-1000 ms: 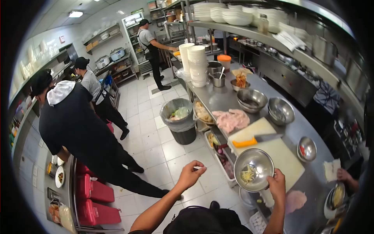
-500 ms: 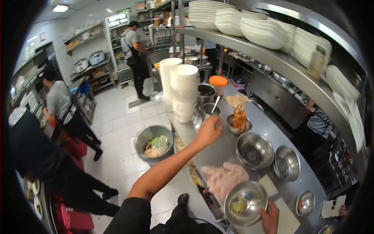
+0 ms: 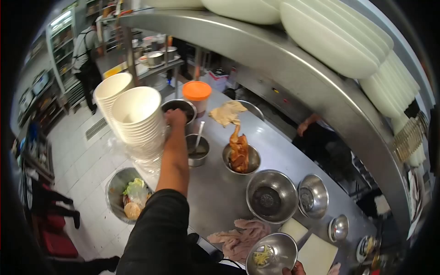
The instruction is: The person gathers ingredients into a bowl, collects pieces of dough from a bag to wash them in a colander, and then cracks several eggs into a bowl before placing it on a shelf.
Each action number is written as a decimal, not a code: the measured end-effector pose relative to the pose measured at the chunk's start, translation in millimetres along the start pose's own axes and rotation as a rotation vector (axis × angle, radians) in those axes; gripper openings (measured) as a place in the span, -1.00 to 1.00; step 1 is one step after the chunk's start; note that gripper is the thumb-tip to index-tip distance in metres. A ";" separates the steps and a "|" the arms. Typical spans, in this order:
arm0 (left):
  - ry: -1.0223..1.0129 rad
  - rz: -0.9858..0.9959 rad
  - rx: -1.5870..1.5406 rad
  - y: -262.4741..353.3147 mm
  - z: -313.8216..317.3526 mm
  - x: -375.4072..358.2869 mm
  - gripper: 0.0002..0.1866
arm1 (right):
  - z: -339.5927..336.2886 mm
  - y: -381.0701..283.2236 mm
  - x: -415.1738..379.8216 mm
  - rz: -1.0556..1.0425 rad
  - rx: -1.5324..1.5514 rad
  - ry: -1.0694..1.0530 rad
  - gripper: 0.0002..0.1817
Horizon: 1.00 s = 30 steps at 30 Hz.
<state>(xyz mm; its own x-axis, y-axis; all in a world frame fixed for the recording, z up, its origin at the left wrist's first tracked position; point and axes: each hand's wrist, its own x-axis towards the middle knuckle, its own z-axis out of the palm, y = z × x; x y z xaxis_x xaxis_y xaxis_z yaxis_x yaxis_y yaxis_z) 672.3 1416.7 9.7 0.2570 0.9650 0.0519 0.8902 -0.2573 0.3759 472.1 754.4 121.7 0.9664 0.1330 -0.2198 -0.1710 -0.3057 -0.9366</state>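
My left hand (image 3: 175, 118) reaches over the rim into a metal pot (image 3: 187, 104) with dark contents; its fingers are hidden inside. At the bottom edge, my right hand (image 3: 294, 269) grips the rim of a metal bowl (image 3: 284, 245), which holds a small heap of pale yellow shreds (image 3: 262, 255). Beside the pot stand an orange-lidded tub (image 3: 197, 90) and a smaller metal pot (image 3: 198, 160) with a spoon handle (image 3: 200, 133) sticking out. Stacked white paper tubs (image 3: 137, 107), partly in clear plastic, rise left of my forearm.
A browned piece of poultry (image 3: 239, 151) stands in a small bowl. Several metal bowls (image 3: 272, 195), a pink cloth (image 3: 243, 236) and white cutting boards (image 3: 316, 254) lie on the steel counter. A shelf (image 3: 256, 41) with white dishes overhangs it. Other people work nearby.
My left hand has moved forward from near the small pot into the larger dark pot. The view has shifted closer to the counter. My right hand still holds the bowl.
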 end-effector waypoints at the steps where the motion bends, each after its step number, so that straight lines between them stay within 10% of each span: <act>1: -0.025 -0.036 0.010 -8.7 30.8 27.8 -0.63 | 3.7 -0.9 0.8 -0.004 -0.007 0.024 -0.72; 16: -0.085 0.057 0.271 2.7 26.7 35.9 -0.66 | 47.3 -5.4 0.5 -0.043 -0.011 0.124 -0.85; 25: 0.225 -0.118 -0.261 16.3 21.9 35.2 -0.72 | 63.3 -3.3 41.2 -0.035 0.018 0.098 -0.64; 30: 0.266 0.264 -0.609 57.1 -1.1 58.2 -0.78 | 80.3 -28.8 66.8 -0.046 -0.027 0.064 -0.63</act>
<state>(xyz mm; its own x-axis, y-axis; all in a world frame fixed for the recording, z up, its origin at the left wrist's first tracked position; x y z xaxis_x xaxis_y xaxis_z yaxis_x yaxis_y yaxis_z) 737.6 1458.2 35.2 0.2654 0.8737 0.4076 0.4225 -0.4854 0.7654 526.2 847.7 112.1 0.9837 0.0868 -0.1575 -0.1214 -0.3256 -0.9377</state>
